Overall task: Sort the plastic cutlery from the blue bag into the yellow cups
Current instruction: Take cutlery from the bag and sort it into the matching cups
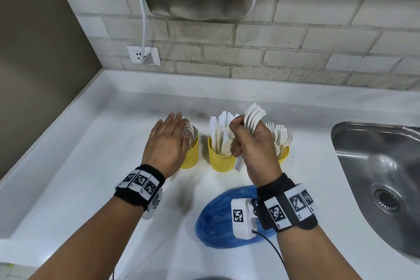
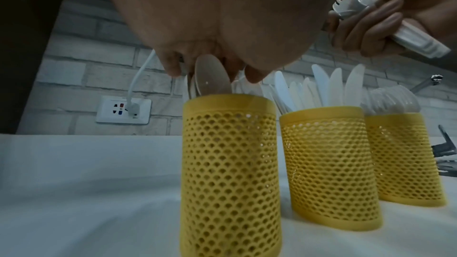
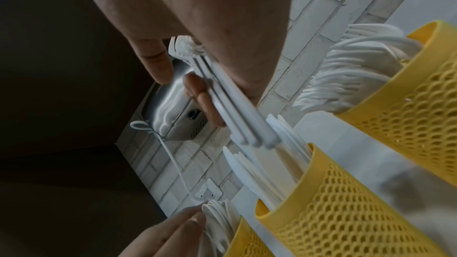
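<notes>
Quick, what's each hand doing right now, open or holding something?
Left hand: open, straight fingers resting on the spoons in the left cup.
Right hand: gripping a bundle of forks.

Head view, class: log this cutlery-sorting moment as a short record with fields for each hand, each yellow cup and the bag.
Left hand: flat, fingers straight, over the spoons
Right hand: grips a bundle of forks
Left cup: spoons
Middle cup: knives
Right cup: forks
Blue bag: lying on the counter, nearest the person
</notes>
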